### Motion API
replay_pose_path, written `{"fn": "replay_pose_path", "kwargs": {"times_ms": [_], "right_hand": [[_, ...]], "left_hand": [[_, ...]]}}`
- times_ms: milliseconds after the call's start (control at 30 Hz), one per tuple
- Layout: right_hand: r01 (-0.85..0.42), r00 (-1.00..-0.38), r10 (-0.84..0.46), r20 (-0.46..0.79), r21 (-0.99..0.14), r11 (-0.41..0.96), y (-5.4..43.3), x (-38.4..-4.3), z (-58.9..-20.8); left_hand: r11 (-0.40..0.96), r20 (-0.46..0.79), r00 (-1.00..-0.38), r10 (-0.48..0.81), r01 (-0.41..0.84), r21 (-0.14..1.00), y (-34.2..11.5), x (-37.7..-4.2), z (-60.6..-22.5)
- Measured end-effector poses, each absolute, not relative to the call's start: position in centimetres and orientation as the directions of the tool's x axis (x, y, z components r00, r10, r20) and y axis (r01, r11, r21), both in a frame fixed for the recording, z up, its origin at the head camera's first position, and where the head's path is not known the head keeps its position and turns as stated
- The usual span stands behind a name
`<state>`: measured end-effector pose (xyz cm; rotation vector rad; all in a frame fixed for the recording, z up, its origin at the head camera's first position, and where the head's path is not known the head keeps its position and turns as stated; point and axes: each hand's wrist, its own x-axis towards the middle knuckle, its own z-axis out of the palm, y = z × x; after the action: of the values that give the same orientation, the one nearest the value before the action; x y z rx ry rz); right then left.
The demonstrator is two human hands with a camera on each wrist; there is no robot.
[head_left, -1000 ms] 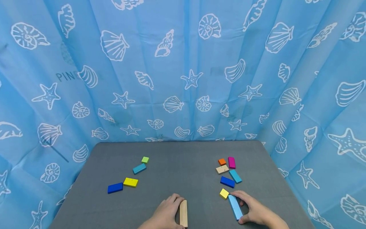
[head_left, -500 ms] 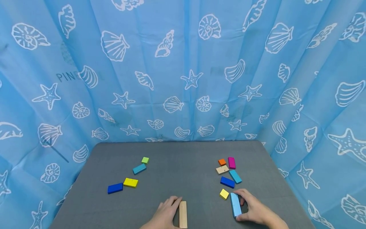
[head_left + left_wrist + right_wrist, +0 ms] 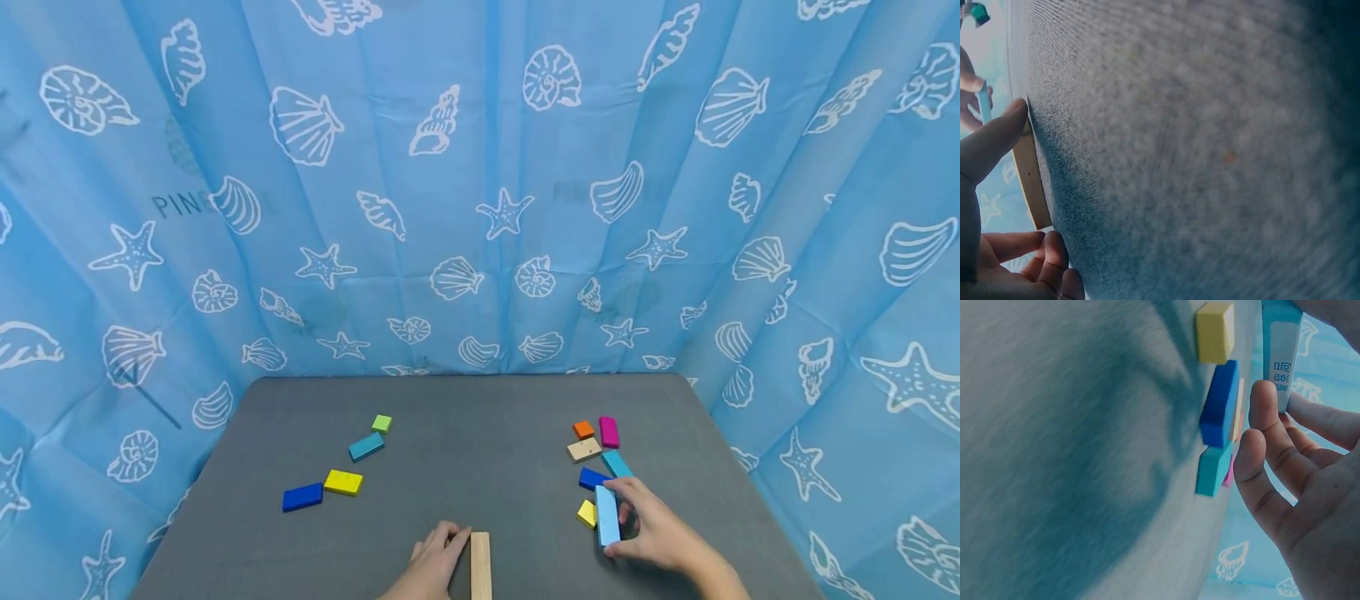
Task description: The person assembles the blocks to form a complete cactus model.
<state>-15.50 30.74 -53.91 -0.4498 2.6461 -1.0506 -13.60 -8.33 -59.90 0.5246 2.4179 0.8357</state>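
Observation:
A long plain wooden block (image 3: 482,568) lies on the grey table at the front middle. My left hand (image 3: 429,565) is beside its left edge, fingertips at the far left corner; in the left wrist view thumb and fingers are near its two ends, loosely spread. My right hand (image 3: 651,527) pinches a light-blue block (image 3: 607,518) by its ends, thumb at the near end and fingers at the far end. The right wrist view shows this block lifted off the table, with printed characters on one side. It partly covers a small yellow block (image 3: 587,513).
Beyond the right hand lie a dark blue block (image 3: 592,477), a teal block (image 3: 617,463), a wooden block (image 3: 584,451), an orange block (image 3: 583,430) and a magenta block (image 3: 609,432). Several more, including a yellow block (image 3: 343,482), lie at left. A blue shell-patterned curtain (image 3: 495,208) hangs behind.
My right hand has raised the light-blue block and carried it forward and slightly left. My left hand's fingers have slid from over the wooden block's far end to its left side.

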Motion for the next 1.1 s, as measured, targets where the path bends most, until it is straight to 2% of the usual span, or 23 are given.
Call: {"fn": "replay_pose_path", "kwargs": {"times_ms": [467, 800, 1100], "right_hand": [[-0.231, -0.929, -0.366, -0.054, -0.688, 0.688, 27.7, -17.2, -53.7], [-0.233, -0.925, -0.374, -0.063, -0.684, 0.691, 24.9, -18.4, -53.5], [-0.29, -0.914, -0.405, -0.019, -0.668, 0.685, 22.7, -19.0, -53.6]], "left_hand": [[0.769, -0.392, -0.8, 0.454, 0.13, 0.626, -7.9, -13.5, -59.8], [0.75, -0.336, -0.82, 0.464, 0.162, 0.641, -8.0, -13.3, -59.7], [0.727, -0.29, -0.824, 0.487, 0.198, 0.657, -8.2, -12.9, -60.0]]}}
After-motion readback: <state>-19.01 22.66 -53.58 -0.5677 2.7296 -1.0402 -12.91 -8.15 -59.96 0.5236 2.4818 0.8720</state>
